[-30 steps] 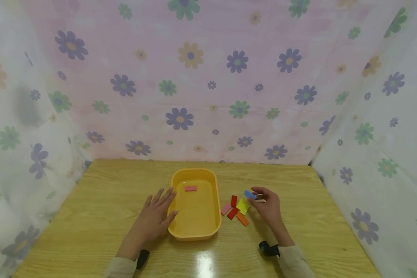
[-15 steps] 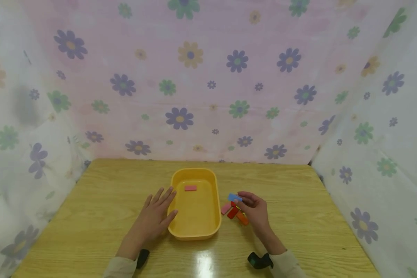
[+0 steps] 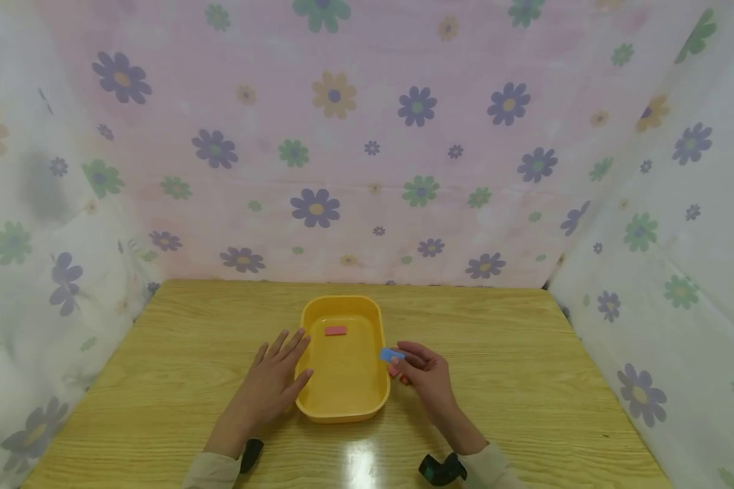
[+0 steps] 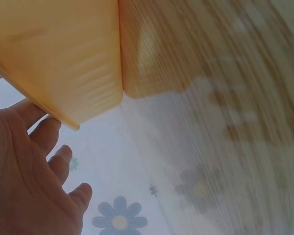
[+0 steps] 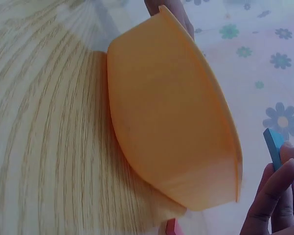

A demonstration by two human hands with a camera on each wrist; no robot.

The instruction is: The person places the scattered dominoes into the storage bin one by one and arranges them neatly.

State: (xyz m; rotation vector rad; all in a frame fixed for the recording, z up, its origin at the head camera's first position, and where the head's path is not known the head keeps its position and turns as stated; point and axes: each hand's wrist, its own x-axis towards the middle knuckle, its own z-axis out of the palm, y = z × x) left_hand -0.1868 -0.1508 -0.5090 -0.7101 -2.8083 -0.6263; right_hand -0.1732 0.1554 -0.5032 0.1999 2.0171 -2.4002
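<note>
- The wooden table [image 3: 526, 353] has a light yellowish grain, and a bright patch of reflected light shines near its front edge.
- Behind it hangs a pinkish cloth [image 3: 367, 81] printed with purple, green and orange flowers; whiter flowered cloth closes in the left side [image 3: 12, 204] and the right side [image 3: 709, 272], creased in places.
- A yellow tray [image 3: 342, 380] with rounded corners stands on the table, about midway across, reflected faintly in the surface beside it.
- Inside, toward the far end, lies a pinkish-red block [image 3: 335, 331].
- The person's left hand [image 3: 272, 384] rests at the tray's left rim, fingers straight and spread.
- The right hand [image 3: 428, 380] pinches a blue block [image 3: 391, 355] between thumb and fingers, raised by the tray's right rim.
- Beneath that hand, a pink piece [image 3: 394, 371] lies just beside the tray, mostly hidden from above.
- Each wrist carries a black device, left [image 3: 252, 455] and right [image 3: 442, 470], next to a pale sleeve.
</note>
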